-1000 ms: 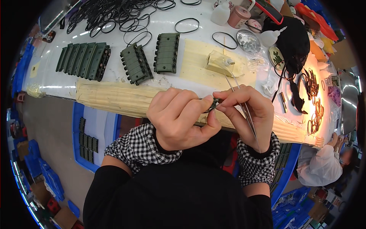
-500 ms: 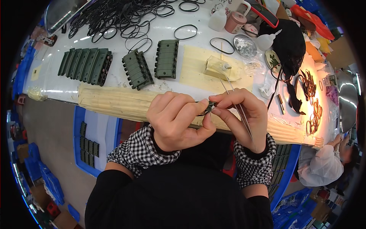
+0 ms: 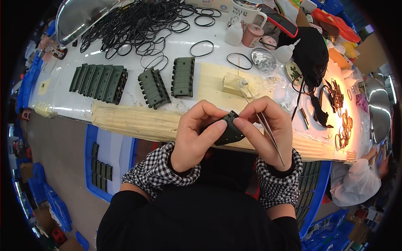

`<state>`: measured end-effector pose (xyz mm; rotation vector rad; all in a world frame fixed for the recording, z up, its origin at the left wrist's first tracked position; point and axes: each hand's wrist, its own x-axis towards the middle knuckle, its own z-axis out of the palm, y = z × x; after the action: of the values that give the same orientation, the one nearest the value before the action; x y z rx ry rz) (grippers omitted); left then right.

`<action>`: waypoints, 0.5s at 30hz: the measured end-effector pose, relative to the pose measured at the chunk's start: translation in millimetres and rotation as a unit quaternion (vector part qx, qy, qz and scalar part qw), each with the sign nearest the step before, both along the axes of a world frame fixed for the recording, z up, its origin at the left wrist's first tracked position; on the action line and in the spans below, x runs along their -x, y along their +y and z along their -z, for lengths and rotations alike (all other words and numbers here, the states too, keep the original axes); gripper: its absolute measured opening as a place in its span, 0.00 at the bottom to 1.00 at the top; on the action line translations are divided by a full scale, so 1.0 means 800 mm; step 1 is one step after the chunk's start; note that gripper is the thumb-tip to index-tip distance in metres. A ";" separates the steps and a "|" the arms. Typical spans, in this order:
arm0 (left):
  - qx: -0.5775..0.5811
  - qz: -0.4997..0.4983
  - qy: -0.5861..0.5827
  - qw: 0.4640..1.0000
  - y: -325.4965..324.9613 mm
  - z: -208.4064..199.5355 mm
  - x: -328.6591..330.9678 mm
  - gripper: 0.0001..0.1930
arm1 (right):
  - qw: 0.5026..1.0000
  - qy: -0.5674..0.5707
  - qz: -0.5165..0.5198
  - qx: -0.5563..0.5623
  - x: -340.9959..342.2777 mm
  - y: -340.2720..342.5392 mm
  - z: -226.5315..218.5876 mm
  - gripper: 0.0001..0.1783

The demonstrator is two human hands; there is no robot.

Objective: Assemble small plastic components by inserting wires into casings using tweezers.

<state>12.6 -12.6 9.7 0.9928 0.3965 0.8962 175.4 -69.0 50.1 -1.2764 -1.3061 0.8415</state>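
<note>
Across the worktop (image 3: 133, 95), black bands (image 3: 130, 31) heap far left, three ribbed green blocks (image 3: 153, 88) lie nearer, and a yellow block (image 3: 233, 85) stands just beyond the right hand (image 3: 280, 127), with tweezers (image 3: 276, 147) slanting across that hand. Half a second ago the left hand (image 3: 192, 138) was curled over the dark piece (image 3: 229, 136); now more of its curved face shows. The piece lies between both hands, apparently pinched by thumbs and fingers at its far end, though fingertips partly hide it
</note>
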 end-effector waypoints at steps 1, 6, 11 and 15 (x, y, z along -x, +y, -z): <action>0.013 0.013 -0.004 1.000 0.002 0.002 0.001 0.08 | 1.000 -0.011 0.008 0.006 0.000 -0.001 -0.002 0.06; 0.054 0.057 -0.006 0.997 0.009 0.003 0.003 0.07 | 0.999 -0.022 0.016 0.018 0.000 0.002 -0.008 0.06; 0.030 0.036 0.014 0.999 0.009 0.003 -0.001 0.05 | 0.999 -0.047 0.010 0.010 0.000 0.005 -0.006 0.06; 0.042 0.034 0.006 0.998 0.010 0.003 -0.001 0.03 | 0.998 -0.064 0.001 0.027 0.001 0.005 -0.011 0.06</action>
<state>13.2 -4.6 7.1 0.9293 0.4050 0.8054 174.6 -65.0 58.9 -1.3919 -1.3914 0.8093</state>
